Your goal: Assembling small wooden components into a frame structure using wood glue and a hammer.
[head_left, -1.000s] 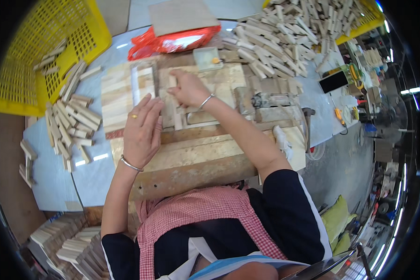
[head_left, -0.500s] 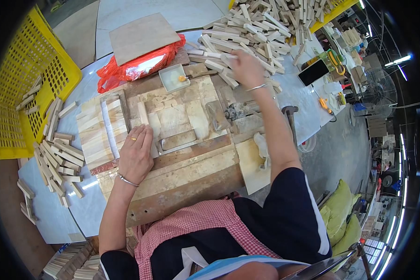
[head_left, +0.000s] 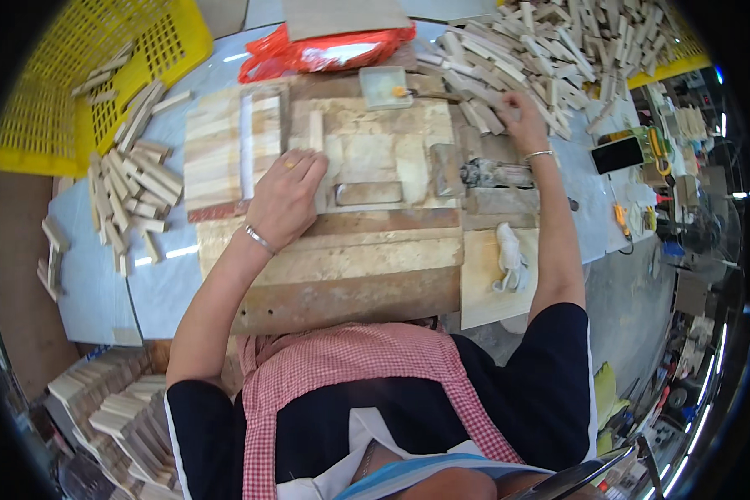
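Observation:
My left hand [head_left: 285,200] is closed over the near part of a short pale wooden stick [head_left: 316,129], whose far end sticks out past my fingers. The stick lies on a worn wooden work board [head_left: 358,121], beside a block of glued-looking wood strips [head_left: 208,150]. Out to the right, my right hand [head_left: 525,125] is at the near edge of a big heap of wooden sticks [head_left: 550,58]. Its fingers curl around the end of a wooden stick [head_left: 489,98] there; motion blurs the fingertips a little. A dark rectangular block [head_left: 368,193] sits right of my left hand.
A yellow crate [head_left: 150,50] and loose sticks [head_left: 137,183] are at the left. Beyond the board stand a small dish [head_left: 386,87] and a red plastic bag [head_left: 333,52] under a flat board. A metal fitting [head_left: 496,173], white cloth [head_left: 510,258] and phone [head_left: 617,155] are rightward.
The whole view has shifted, with the bench now lower and further right in the picture. My right hand has moved to the heap's near edge. My left hand stays on its stick.

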### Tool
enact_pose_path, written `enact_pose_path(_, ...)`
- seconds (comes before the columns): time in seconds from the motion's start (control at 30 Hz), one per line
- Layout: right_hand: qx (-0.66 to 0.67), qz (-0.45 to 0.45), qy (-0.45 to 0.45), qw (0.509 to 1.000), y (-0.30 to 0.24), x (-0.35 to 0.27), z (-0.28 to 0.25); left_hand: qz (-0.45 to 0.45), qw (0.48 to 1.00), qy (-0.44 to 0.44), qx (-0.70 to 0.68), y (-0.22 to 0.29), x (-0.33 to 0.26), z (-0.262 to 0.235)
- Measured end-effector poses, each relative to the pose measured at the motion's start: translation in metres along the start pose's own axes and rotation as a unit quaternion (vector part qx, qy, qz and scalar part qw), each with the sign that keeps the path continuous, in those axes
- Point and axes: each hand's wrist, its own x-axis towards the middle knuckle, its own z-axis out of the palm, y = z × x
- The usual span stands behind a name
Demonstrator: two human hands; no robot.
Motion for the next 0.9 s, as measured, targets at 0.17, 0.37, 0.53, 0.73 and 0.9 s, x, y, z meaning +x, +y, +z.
enact_pose_path(0.17, 0.178, -0.002, -0.005, 0.984, -0.119, -0.019, -0.036, 0.012, 1.000, 0.009, 0.003, -0.005, -0.002, 0.001)
enact_pose_path(0.37, 0.183, -0.186, -0.136, 0.956, -0.176, -0.068, 0.029, 0.014, 1.000, 0.000, 0.010, -0.007, -0.005, 0.002)
enact_pose_path(0.53, 0.223, -0.173, -0.202, 0.938, -0.180, -0.071, 0.032, 0.012, 1.000, 0.017, 0.010, -0.007, -0.008, 0.006)
enact_pose_path(0.73, 0.210, -0.118, -0.291, 0.926, -0.194, -0.056, 0.029, -0.001, 1.000, 0.020, -0.003, -0.003, -0.008, 0.006)
enact_pose_path(0.9, 0.245, -0.070, -0.314, 0.915, -0.195, -0.054, 0.035, -0.011, 1.000, 0.008, 0.011, 0.005, -0.006, 0.002)
